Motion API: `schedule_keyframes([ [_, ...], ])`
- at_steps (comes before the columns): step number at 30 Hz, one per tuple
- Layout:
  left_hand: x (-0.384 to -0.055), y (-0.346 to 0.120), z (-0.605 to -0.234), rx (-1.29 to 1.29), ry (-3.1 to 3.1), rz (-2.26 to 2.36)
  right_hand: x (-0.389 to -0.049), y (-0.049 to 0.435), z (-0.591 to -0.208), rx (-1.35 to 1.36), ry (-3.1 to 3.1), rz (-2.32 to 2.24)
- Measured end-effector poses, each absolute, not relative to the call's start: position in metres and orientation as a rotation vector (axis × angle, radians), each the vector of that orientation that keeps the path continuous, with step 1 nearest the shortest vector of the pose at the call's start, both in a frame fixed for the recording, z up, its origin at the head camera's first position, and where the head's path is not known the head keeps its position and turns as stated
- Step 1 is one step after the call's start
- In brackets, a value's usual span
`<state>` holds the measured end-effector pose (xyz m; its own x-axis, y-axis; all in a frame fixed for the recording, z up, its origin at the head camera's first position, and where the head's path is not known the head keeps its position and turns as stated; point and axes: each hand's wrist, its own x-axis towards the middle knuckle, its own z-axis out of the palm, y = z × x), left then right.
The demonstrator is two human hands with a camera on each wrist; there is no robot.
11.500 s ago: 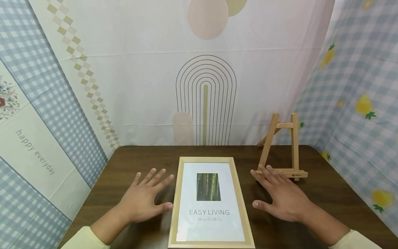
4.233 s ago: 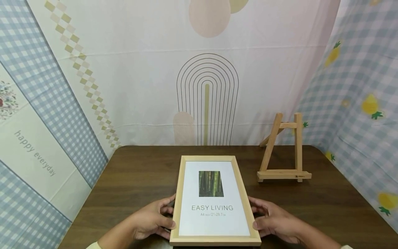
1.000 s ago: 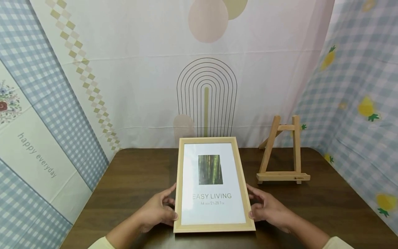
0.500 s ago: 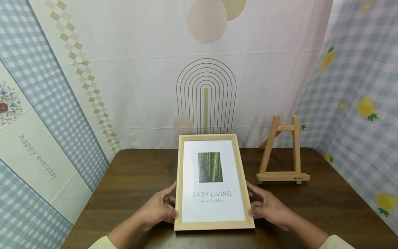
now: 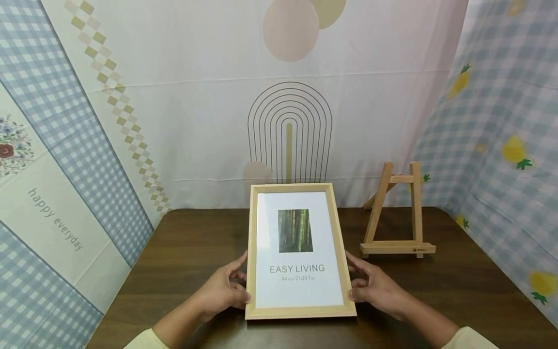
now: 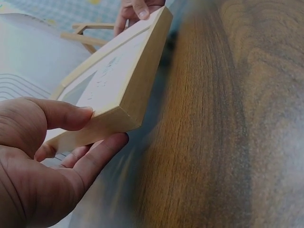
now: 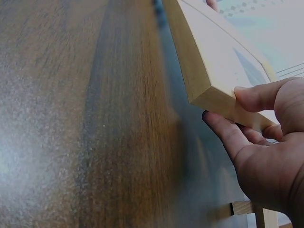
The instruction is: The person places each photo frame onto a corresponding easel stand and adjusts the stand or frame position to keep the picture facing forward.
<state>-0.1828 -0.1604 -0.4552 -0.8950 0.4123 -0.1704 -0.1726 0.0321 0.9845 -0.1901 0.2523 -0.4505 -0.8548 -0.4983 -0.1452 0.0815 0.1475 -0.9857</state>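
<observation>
A picture frame [image 5: 301, 295] with a light wood border is held between both hands, its far end tilted up. Its white insert reads EASY LIVING below a small bamboo photo [image 5: 295, 230]. My left hand [image 5: 220, 291] grips the left side near the bottom corner, thumb on the front border and fingers at the side and back. On the opposite side my right hand [image 5: 377, 290] grips it in the same way. Both wrist views show a gap between the frame's lower edge and the tabletop.
A small wooden easel [image 5: 394, 247] stands at the right on the dark wood table [image 5: 196, 242], past my right hand. Behind the table hangs a white printed cloth [image 5: 196, 121]. Checked cloths close off the left [image 5: 52, 92] and right [image 5: 492, 194] sides.
Earlier the frame lay flat with both hands spread beside it. The hands then gripped its sides and lifted it; over the last second its far end has tilted further up.
</observation>
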Motion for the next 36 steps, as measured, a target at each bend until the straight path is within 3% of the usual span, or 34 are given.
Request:
schedule_keyframes([
  [36,-0.1918,-0.1589,-0.4511,0.283,2.008,1.887,-0.1988,0.2492,-0.4496,-0.396,2.07,-1.772],
])
